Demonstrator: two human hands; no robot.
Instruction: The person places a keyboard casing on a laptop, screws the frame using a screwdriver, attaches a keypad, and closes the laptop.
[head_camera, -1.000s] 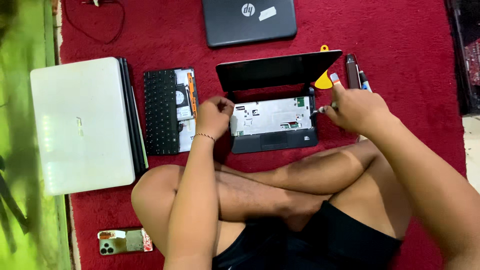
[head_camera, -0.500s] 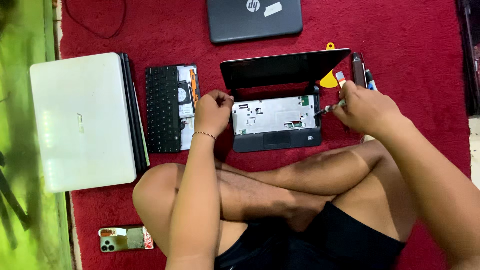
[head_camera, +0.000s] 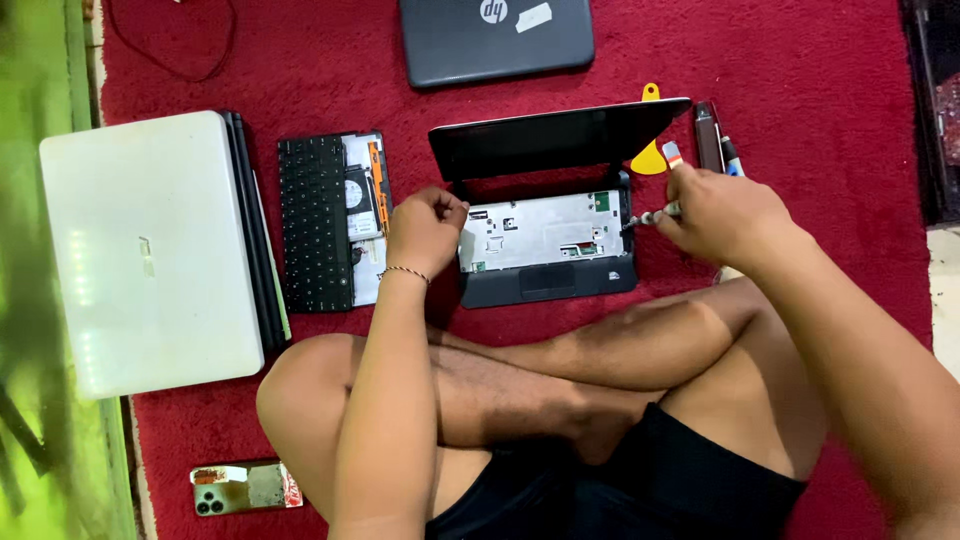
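Right hand (head_camera: 722, 212) still gripping screwdriver (head_camera: 652, 214), laptop (head_camera: 545, 235) unmoved

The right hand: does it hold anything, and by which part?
The right hand holds a small silver screwdriver by its handle end; the tip meets the opened small black laptop.

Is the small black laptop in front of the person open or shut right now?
Open: the small black laptop has its lid raised, and its bare metal inner deck shows with no keyboard on it.

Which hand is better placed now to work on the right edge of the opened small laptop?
The right hand, probably. It holds a screwdriver whose tip meets the opened laptop at its right edge. The left hand rests at the laptop's left edge, with no tool visible.
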